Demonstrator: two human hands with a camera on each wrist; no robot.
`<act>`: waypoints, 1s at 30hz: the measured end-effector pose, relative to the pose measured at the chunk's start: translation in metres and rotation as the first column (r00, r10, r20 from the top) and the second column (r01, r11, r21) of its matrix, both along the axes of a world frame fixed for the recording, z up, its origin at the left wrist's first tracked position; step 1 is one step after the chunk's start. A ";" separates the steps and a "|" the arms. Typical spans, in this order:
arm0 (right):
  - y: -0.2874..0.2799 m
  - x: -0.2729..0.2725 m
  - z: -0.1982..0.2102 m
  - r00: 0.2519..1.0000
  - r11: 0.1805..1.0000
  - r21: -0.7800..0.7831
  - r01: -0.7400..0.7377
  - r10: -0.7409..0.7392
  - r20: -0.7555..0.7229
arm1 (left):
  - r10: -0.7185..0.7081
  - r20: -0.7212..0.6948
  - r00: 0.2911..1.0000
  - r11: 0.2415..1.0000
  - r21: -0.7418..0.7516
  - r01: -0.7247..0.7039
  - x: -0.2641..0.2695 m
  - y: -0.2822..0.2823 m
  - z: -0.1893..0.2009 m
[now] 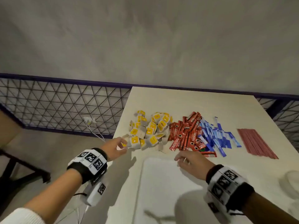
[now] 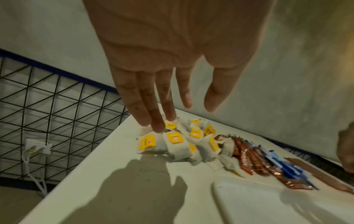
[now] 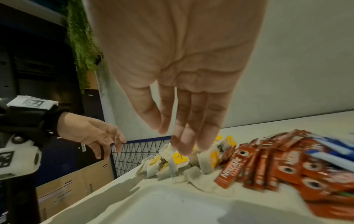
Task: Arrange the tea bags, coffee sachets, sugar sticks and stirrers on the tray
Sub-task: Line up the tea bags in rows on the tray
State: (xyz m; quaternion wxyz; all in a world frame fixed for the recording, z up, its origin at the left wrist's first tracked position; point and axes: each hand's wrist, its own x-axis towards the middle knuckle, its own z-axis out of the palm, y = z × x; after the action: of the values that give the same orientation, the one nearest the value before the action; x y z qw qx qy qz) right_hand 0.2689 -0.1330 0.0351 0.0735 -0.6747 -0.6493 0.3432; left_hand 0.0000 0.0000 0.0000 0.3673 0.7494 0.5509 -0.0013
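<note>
**Paper heaps wait, tray bare**

Yellow-tagged tea bags (image 1: 148,131) lie heaped at the left end of the table (image 1: 186,101), and the left hand (image 1: 115,147) reaches in with fingers (image 2: 151,112) straight and spread, holding nothing; the fingertips are right at the near-left edge of the heap, though contact cannot be told. These bags look light, soft and crumpled, with loose tags, so they would likely handle best pinched by the paper body, a few at a time.

Just beyond the right hand's fingertips lie the red coffee sachets (image 1: 189,135), slick foil sticks, stiff enough to be gathered lengthwise into a bundle. That right hand (image 1: 188,161) hovers over the far edge of the white tray (image 1: 161,191), fingers (image 3: 193,128) extended and relaxed, gripping nothing.

Further right of those fingers sit the blue sugar sticks (image 1: 216,136), thin and probably slippery in a pile. Well apart to the right, the reddish stirrers (image 1: 257,143) lie flat and parallel; they seem rigid and best lifted from mid-length.
</note>
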 end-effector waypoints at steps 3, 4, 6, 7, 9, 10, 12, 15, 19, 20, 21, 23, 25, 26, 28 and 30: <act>0.048 -0.025 -0.013 0.995 0.994 0.053 0.092 -0.091 -0.030 | 0.048 -0.060 0.997 0.998 0.034 -0.046 -0.006 0.031 -0.012; 0.063 -0.033 -0.017 0.993 0.993 0.049 0.111 -0.109 -0.040 | 0.055 -0.076 0.996 0.998 0.022 -0.053 -0.006 0.039 -0.014; 0.089 -0.043 -0.029 0.986 0.986 0.014 0.169 -0.169 -0.018 | 0.040 -0.111 0.993 0.999 0.013 -0.039 -0.001 0.053 -0.020; 0.099 -0.047 -0.033 0.982 0.982 -0.005 0.189 -0.189 0.013 | 0.023 -0.129 0.991 1.000 0.016 -0.021 0.001 0.057 -0.021; 0.115 -0.055 -0.036 0.968 0.968 -0.048 0.245 -0.241 0.071 | 0.022 -0.140 0.990 1.000 0.012 -0.020 0.007 0.062 -0.026; 0.121 -0.058 -0.038 0.958 0.957 -0.081 0.279 -0.271 0.097 | 0.026 -0.135 0.990 1.000 0.007 -0.025 0.010 0.064 -0.030; 0.132 -0.061 -0.044 0.938 0.930 -0.164 0.328 -0.301 0.173 | -0.001 -0.140 0.990 1.000 0.018 0.004 0.016 0.065 -0.039; 0.141 -0.065 -0.053 0.926 0.917 -0.221 0.333 -0.273 0.261 | -0.012 -0.122 0.992 1.000 0.014 0.014 0.026 0.062 -0.045; 0.142 -0.070 -0.057 0.911 0.946 -0.167 0.277 -0.203 0.360 | -0.055 -0.178 0.983 0.998 0.004 0.056 0.043 0.060 -0.049; 0.141 -0.071 -0.055 0.915 0.949 -0.157 0.272 -0.205 0.348 | -0.061 -0.178 0.982 0.998 -0.005 0.061 0.046 0.059 -0.051; 0.140 -0.072 -0.053 0.920 0.949 -0.149 0.278 -0.218 0.326 | -0.070 -0.180 0.981 0.997 -0.002 0.071 0.047 0.059 -0.053; 0.138 -0.073 -0.049 0.933 0.951 -0.134 0.277 -0.233 0.274 | -0.086 -0.177 0.981 0.995 0.027 0.092 0.048 0.055 -0.056; 0.135 -0.073 -0.049 0.946 0.957 -0.117 0.265 -0.234 0.224 | -0.095 -0.172 0.980 0.993 0.052 0.106 0.045 0.050 -0.058; 0.134 -0.073 -0.050 0.951 0.958 -0.107 0.265 -0.241 0.194 | -0.100 -0.152 0.983 0.993 0.048 0.108 0.042 0.050 -0.059; 0.129 -0.074 -0.050 0.957 0.960 -0.085 0.267 -0.254 0.139 | -0.108 -0.080 0.991 0.994 0.004 0.108 0.036 0.051 -0.060; 0.124 -0.074 -0.050 0.959 0.961 -0.057 0.270 -0.263 0.105 | -0.104 -0.020 0.994 0.994 -0.020 0.104 0.028 0.052 -0.057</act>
State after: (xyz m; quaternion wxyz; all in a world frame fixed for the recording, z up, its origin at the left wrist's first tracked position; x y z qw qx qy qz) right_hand 0.1950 -0.0090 -0.0153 0.0640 -0.7739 -0.5428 0.3199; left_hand 0.0278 0.0523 -0.0570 0.3681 0.7735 0.5149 -0.0335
